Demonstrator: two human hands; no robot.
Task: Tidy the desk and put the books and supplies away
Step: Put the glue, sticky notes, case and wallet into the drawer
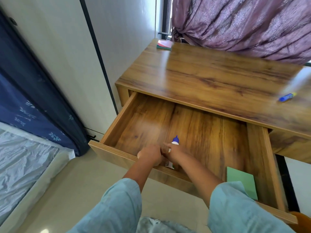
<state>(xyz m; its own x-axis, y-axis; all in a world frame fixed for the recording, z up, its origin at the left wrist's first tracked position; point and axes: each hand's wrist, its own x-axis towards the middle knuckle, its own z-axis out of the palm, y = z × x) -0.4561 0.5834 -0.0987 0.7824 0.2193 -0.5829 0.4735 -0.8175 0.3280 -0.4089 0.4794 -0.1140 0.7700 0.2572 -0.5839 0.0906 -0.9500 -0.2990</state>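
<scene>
While the drawer (pixel 117 118) stands pulled far out from the desk (pixel 218 76), most of the risk sits at its near left corner, where both hands are crowded together. Any weight leaned on the drawer front could strain or tip it. Shutting the drawer before the hands are clear would likely catch fingers. A green book (pixel 240 180) lies flat in the near right of the drawer and looks settled, though a hard shove of the drawer might slide it. On the far left corner of the desk top a small stack of coloured paper (pixel 164 45) sits close to the edge, just beside the hanging curtain (pixel 244 26). A tug on the cloth or a careless reach could push it off. The right hand (pixel 173 153) is wrapped around a glue bottle (pixel 175 141), whose blue cap points to the far side, low inside the drawer. If it is let go on its side it may roll, and a loose cap would probably leak onto the wood. The left hand (pixel 149 155) is curled right beside it, but blur hides whether it holds anything. A blue marker (pixel 287 97) lies on the right of the desk top, well apart from the hands. Being round, it could roll off if the desk is jolted.
</scene>
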